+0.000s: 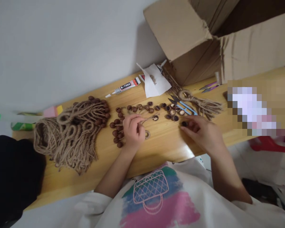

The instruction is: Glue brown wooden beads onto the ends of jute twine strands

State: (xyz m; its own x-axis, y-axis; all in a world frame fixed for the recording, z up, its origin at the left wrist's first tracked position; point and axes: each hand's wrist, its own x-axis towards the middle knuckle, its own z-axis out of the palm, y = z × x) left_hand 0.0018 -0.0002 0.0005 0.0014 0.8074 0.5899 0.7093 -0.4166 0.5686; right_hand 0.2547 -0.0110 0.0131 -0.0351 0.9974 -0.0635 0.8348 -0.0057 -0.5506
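My left hand point(134, 130) is closed in a pinch on thin twine point(146, 119). At the twine's right end sits a halved nutshell point(155, 118) with its hollow up. A twine loop point(147, 135) shows just right of that hand. Between thumb and fingers, my right hand point(205, 133) grips a dark half nutshell point(184, 123). Loose shell halves point(172, 112) lie between the hands, beside blue thread snips point(184, 106). Round brown nuts on twine point(115, 133) are to the left of my left hand.
Twine tassels with brown nuts point(80, 133) pile up on the left. A B-7000 glue tube point(127, 86), white paper point(156, 80) and a twine tassel point(201, 103) lie toward the back. An open cardboard box point(194, 63) stands back right, near purple snips point(209, 86).
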